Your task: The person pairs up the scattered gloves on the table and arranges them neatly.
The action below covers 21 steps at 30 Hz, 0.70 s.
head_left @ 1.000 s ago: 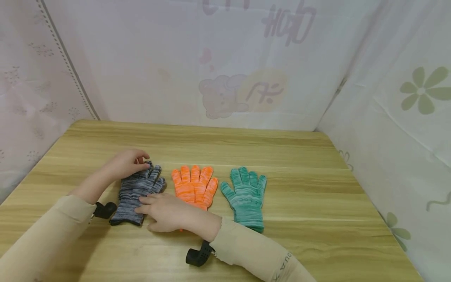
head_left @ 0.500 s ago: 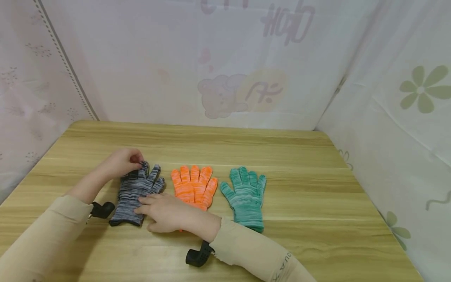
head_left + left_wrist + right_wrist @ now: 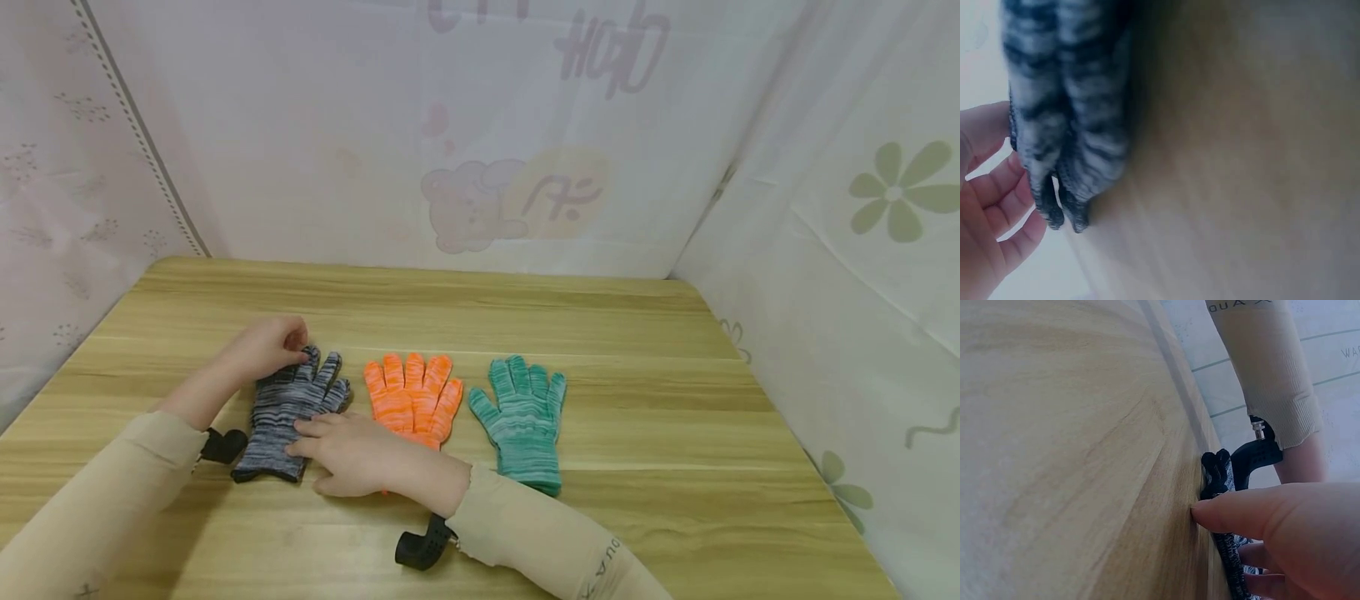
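Note:
A grey-and-black knit glove (image 3: 288, 408) lies on the wooden table, fingers pointing away and dark cuff toward me. My left hand (image 3: 270, 346) is at its far-left fingertips, thumb and fingers curled together and pinching the knit. In the left wrist view the glove's fingers (image 3: 1066, 112) hang close in front of that hand (image 3: 991, 200). My right hand (image 3: 356, 454) rests with relaxed, spread fingers on the right side of the glove near the cuff. The right wrist view has its thumb (image 3: 1235, 512) extended along the glove's edge (image 3: 1225, 550).
Right of the grey glove lies an orange knit glove (image 3: 412, 400), its cuff mostly hidden under my right hand and wrist. A green knit glove (image 3: 525, 425) lies farther right. Patterned cloth (image 3: 337, 150) hangs behind the table (image 3: 675, 400) and along its sides.
My left hand has shifted slightly left from the glove's middle fingertips to those farther left, with the fingertips moving a little. My right hand stays in place.

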Tool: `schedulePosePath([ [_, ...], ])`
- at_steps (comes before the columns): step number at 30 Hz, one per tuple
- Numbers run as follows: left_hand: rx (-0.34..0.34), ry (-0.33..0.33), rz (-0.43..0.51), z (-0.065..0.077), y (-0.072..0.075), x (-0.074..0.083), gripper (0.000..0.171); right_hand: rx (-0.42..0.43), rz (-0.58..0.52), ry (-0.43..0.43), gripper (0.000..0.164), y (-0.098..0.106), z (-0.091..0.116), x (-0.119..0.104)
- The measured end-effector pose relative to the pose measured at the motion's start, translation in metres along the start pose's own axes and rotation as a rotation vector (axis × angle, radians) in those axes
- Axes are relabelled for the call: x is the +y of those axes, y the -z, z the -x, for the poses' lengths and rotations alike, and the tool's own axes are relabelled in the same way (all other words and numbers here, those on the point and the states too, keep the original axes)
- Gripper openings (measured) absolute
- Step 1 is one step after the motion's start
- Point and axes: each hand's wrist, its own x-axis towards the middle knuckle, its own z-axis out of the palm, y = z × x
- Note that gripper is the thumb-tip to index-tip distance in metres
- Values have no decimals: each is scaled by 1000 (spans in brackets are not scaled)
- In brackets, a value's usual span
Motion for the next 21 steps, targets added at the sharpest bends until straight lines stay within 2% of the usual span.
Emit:
schedulePosePath([
  [8, -11, -75, -56, 7, 9, 15, 3, 4, 1, 5, 58, -1, 0, 1],
  [11, -50, -95, -100, 11, 10, 16, 10, 5, 6, 7, 58, 0, 0, 1],
  [15, -106, -89, -144, 14, 8, 14, 19, -2, 12, 7, 58, 0, -1, 1],
  [21, -124, -107, -144, 14, 5, 11, 24, -2, 13, 8, 58, 0, -1, 1],
])
